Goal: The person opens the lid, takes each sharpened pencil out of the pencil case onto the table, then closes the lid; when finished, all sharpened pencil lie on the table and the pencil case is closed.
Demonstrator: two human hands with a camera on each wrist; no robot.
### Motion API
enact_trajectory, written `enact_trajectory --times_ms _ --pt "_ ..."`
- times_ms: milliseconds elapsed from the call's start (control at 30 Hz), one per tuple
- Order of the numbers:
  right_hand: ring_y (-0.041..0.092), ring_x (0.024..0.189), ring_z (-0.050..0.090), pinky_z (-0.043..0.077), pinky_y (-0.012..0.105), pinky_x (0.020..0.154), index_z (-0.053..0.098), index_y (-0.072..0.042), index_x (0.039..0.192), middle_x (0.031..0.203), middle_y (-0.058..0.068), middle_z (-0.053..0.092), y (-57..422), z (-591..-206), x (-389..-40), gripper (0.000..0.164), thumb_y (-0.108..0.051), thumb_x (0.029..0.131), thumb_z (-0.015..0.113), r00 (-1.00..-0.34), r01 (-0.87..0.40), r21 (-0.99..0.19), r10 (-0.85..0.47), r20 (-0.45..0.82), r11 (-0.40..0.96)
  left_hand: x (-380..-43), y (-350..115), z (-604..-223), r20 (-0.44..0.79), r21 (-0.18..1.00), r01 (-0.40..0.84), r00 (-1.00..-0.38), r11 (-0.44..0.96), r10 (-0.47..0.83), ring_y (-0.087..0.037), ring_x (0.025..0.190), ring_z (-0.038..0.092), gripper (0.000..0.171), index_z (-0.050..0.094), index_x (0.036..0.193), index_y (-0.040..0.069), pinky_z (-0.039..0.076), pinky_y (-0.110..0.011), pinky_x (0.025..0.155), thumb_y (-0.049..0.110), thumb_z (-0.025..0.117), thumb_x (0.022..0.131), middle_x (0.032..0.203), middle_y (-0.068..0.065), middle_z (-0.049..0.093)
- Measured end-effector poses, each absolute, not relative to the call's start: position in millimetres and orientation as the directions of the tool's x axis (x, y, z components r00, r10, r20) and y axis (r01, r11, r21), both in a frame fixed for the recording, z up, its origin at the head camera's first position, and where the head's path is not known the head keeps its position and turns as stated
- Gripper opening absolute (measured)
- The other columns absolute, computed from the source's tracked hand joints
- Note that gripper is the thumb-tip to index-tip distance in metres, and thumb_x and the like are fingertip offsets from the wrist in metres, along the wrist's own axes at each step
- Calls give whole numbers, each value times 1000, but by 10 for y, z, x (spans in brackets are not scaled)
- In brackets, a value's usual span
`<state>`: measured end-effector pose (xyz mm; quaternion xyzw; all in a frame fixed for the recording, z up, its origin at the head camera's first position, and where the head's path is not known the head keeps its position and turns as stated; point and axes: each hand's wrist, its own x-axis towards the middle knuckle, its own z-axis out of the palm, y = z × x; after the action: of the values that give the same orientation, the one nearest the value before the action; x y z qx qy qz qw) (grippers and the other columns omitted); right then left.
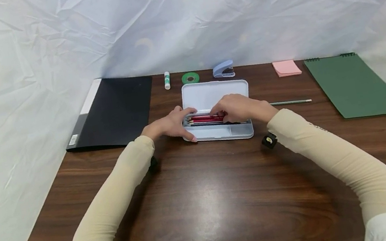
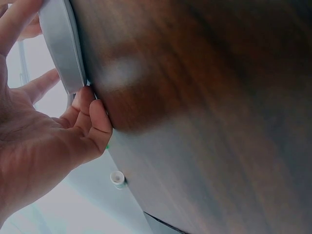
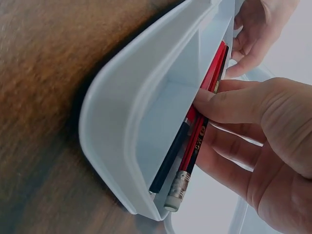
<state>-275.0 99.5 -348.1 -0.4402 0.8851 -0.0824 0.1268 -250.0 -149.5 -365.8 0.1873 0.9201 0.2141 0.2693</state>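
A white pencil case (image 1: 210,133) lies with its lid (image 1: 211,92) raised on the table. My left hand (image 1: 174,123) grips its left end, thumb at the front corner and fingers toward the back. Inside the case lie several red pencils (image 1: 202,120). My right hand (image 1: 237,107) reaches in over the right half and pinches a red-and-black pencil (image 3: 197,134) with an eraser end (image 3: 174,200). Just beside that pencil, a dark-ended pencil or pen (image 3: 169,158) rests in the same compartment. The right wrist view shows the pinched pencil's eraser near the case wall.
A light green pencil (image 1: 291,102) lies right of the case. Behind stand or lie a glue stick (image 1: 167,80), green tape roll (image 1: 190,78), blue stapler (image 1: 223,69) and pink sticky notes (image 1: 286,68). A black folder (image 1: 116,111) is at left, a green notebook (image 1: 356,85) at right.
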Motion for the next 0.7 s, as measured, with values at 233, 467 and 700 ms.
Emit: enact_trajectory --times_ms 233,467,700 --pt "19 83 62 52 40 78 71 -13 125 98 6 73 1068 -3389 -2766 40 2 88 68 -574 -755 -270 -801 -169 598 -2506 -1486 -3668 -411 491 234 -787 839 460 -30 122 38 97 28 156 24 39 -45 103 42 83 78 134 -17 34" --pt "18 84 63 52 39 77 71 -11 124 97 6 72 1281 -3265 -2761 40 5 87 66 -561 -746 -306 -806 -190 591 -2501 -1490 -3673 -403 499 233 -791 835 461 -28 119 39 98 29 156 25 38 -43 102 40 85 77 132 -15 35" --pt "14 82 64 52 37 75 72 -9 121 92 5 73 1597 -3195 -2750 38 6 86 68 -561 -735 -349 -810 -168 581 -2518 -1496 -3682 -395 505 237 -791 830 466 -28 118 39 98 28 156 23 38 -42 101 39 84 78 131 -16 35"
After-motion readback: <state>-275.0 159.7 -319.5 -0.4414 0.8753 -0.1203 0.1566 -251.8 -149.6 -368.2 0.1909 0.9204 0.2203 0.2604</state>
